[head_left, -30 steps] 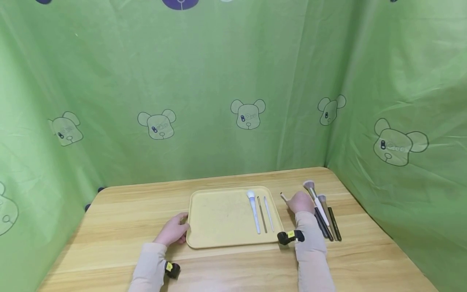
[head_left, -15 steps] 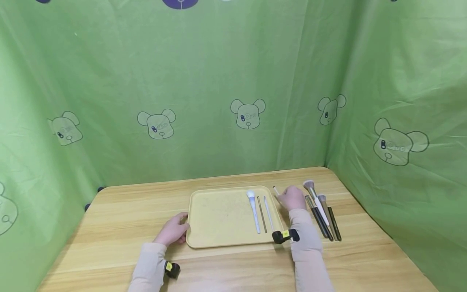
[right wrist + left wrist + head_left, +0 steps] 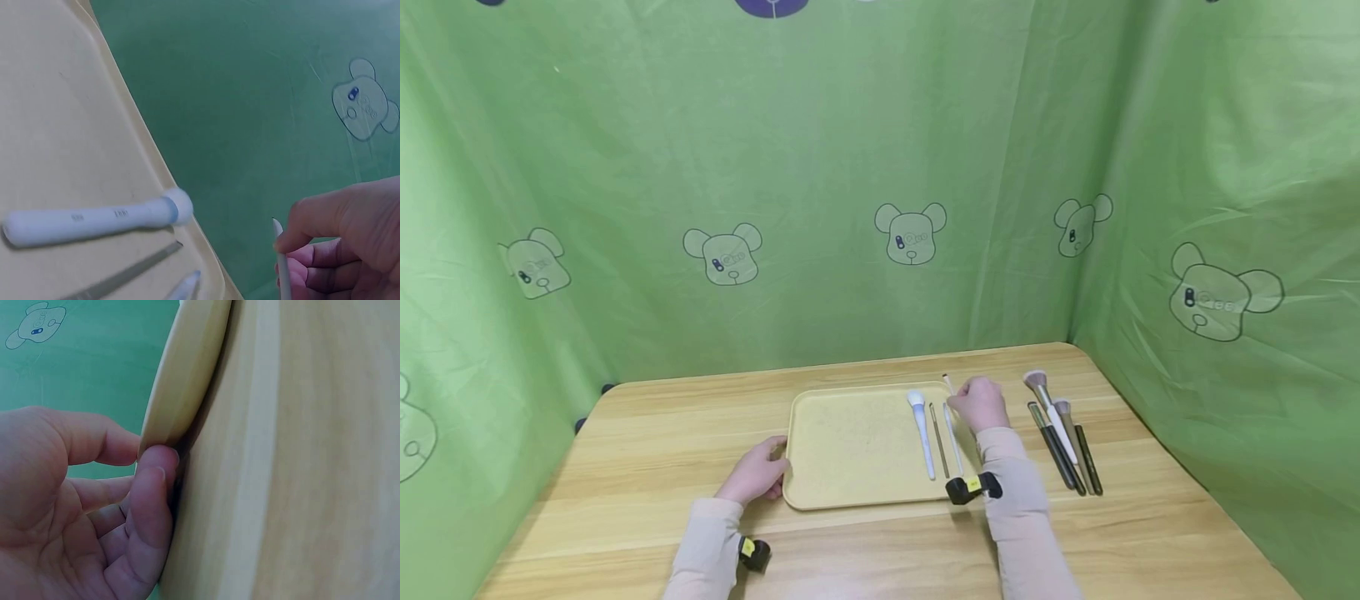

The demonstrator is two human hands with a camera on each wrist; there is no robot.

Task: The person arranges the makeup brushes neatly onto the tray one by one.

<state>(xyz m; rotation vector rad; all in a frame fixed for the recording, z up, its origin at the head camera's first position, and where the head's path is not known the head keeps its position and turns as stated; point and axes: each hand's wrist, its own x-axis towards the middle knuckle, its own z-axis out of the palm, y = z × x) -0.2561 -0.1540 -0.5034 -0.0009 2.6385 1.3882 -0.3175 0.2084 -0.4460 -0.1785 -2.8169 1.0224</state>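
My right hand (image 3: 981,406) pinches a thin pale makeup brush (image 3: 283,269) between thumb and fingers, above the right end of a yellow tray (image 3: 850,450). The brush's dark tip points away in the head view; part of it is hidden by the hand. On the tray lie a thick white-and-blue brush (image 3: 922,433), a slim brown brush (image 3: 939,442) and a slim pale one (image 3: 952,437), side by side. At the tray's left side, my left hand (image 3: 756,473) holds the rim (image 3: 181,381), its fingertips at the edge in the left wrist view.
Right of the tray several more makeup brushes lie on the wooden table (image 3: 880,550), among them a white-handled one (image 3: 1062,437) and a dark-handled one (image 3: 1087,458). A green curtain (image 3: 820,167) hangs behind the table and along both sides.
My right hand has moved left with the thin brush, from beside the brush pile to over the tray's right edge. My left hand and the tray have stayed put.
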